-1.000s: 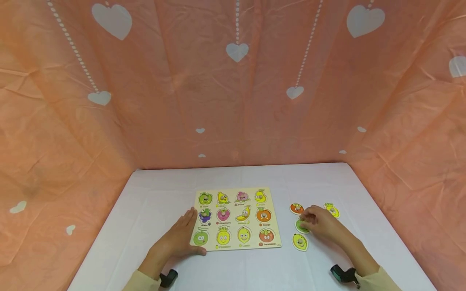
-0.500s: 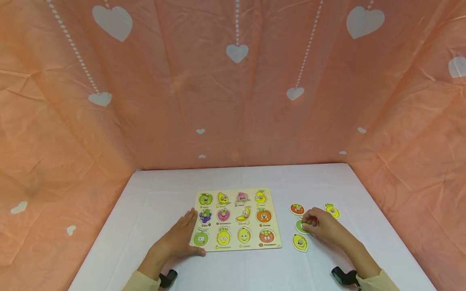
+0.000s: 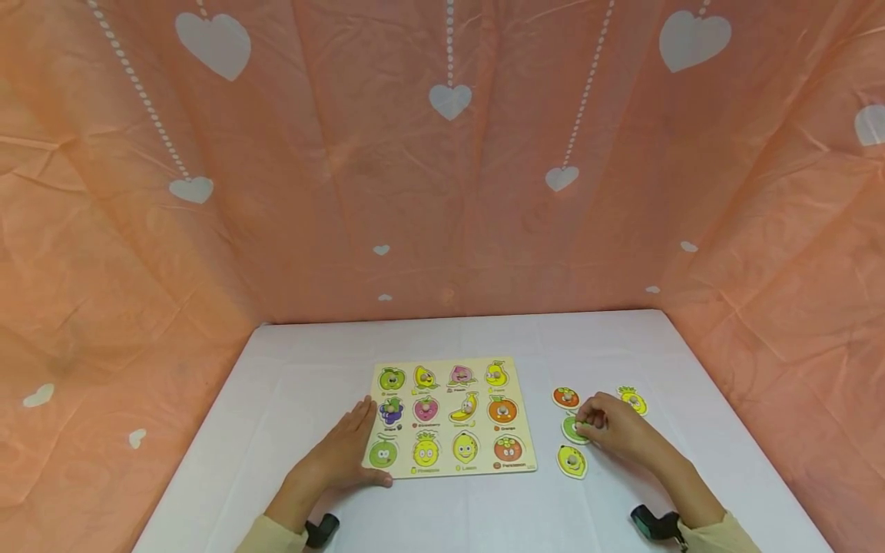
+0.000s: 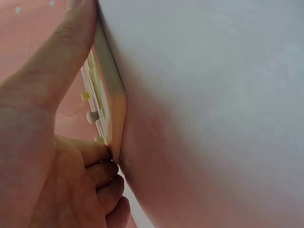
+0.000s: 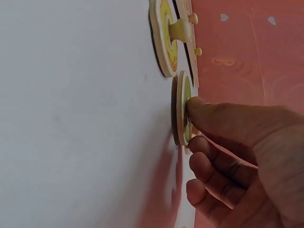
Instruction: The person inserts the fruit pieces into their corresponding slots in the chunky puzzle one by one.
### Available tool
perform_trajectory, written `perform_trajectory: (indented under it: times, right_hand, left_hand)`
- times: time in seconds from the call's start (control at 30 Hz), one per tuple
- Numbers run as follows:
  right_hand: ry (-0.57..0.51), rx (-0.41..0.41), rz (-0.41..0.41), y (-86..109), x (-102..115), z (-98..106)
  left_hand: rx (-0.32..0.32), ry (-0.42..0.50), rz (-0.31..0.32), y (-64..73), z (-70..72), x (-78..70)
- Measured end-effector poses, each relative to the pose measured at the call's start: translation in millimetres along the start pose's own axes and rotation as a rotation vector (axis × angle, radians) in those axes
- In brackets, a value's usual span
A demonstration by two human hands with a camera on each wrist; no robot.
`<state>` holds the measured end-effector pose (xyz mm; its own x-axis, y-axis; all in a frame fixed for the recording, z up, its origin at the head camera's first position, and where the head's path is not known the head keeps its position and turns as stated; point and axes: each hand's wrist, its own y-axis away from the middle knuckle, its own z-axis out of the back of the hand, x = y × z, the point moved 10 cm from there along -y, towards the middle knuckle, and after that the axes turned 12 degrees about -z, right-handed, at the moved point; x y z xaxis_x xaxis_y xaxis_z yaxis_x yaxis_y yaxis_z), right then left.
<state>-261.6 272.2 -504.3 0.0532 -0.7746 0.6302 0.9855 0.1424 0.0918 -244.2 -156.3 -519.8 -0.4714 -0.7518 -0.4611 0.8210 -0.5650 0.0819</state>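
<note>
A wooden fruit puzzle board (image 3: 445,465) lies on the white table, and my left hand (image 3: 340,452) rests along its left side. The thumb stretches along the near edge. In the left wrist view the fingertips (image 4: 103,173) touch the board's side. My right hand (image 3: 614,425) pinches a round green puzzle piece (image 3: 571,430) between thumb and fingers. From the right wrist this green piece (image 5: 182,109) stands just off the table, a thin shadow behind it. Beside it lie a lemon piece (image 3: 571,461), a red persimmon piece (image 3: 565,397) and a pineapple piece (image 3: 632,400).
Several fruit pieces with knobs, such as an orange (image 3: 502,409) and a banana (image 3: 463,408), sit in the board's upper rows. Its bottom row shows printed fruit faces. An orange cloth (image 3: 449,230) with hearts walls the table (image 3: 456,514) at back and sides.
Almost nothing moves. My right fingers shift slightly on the green puzzle piece, while my left hand stays at the board.
</note>
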Motion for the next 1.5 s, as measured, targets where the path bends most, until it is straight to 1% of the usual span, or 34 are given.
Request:
perform_trajectory:
  times: [0.17, 0.3, 0.43, 0.57, 0.8, 1.03, 1.23, 1.5]
  right_hand:
    - [-0.003, -0.024, -0.004, -2.0, 5, 2]
    - [-0.02, -0.055, 0.029, -6.7, 12, 3]
    - [-0.022, -0.088, 0.076, -11.4, 24, 3]
    - [-0.04, -0.104, 0.104, -15.3, 36, 2]
    - [-0.059, -0.107, 0.118, -23.4, 53, -2]
    - [-0.063, -0.133, 0.168, -30.3, 72, -6]
    - [-0.078, -0.129, 0.197, -36.3, 90, -16]
    - [-0.113, -0.076, 0.237, -43.1, 112, -35]
  left_hand:
    - [-0.005, 0.007, 0.003, -0.1, -0.1, -0.2]
    - [-0.006, 0.007, 0.009, -0.2, -0.6, 1.2]
    - [-0.007, 0.015, 0.018, 0.3, -1.0, 2.2]
    - [-0.009, 0.02, 0.017, 0.6, -0.7, 1.2]
    - [-0.018, 0.012, 0.0, -0.3, -0.3, 0.2]
    - [-0.013, 0.014, 0.005, 0.4, 0.2, -0.4]
    - [-0.007, 0.008, 0.001, 0.7, 2.1, -4.3]
    - [-0.005, 0.006, 0.019, 0.8, 0.3, -1.4]
